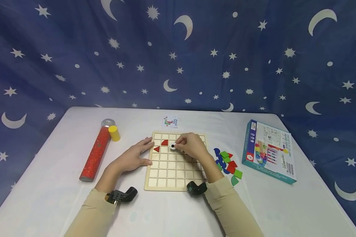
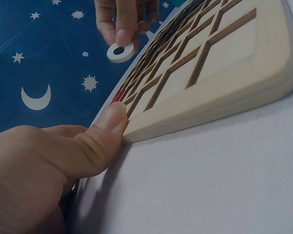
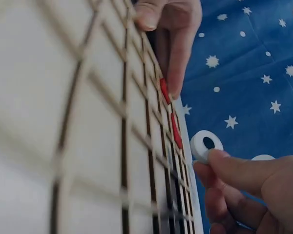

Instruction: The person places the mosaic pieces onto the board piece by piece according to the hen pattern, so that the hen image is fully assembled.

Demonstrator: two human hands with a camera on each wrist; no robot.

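My right hand pinches a small white round piece with a dark centre between thumb and fingers. In the right wrist view this piece is held above the wooden grid board. My left hand rests at the board's left edge, fingers loosely extended; in the left wrist view its thumb lies against the rim. A red quarter-circle and a red triangle lie in separate cells at the board's upper left.
Red, green and blue flat pieces lie in a loose pile right of the board. Behind it is a small picture card. A game box lies at the right; a red tube and a yellow cylinder are at the left.
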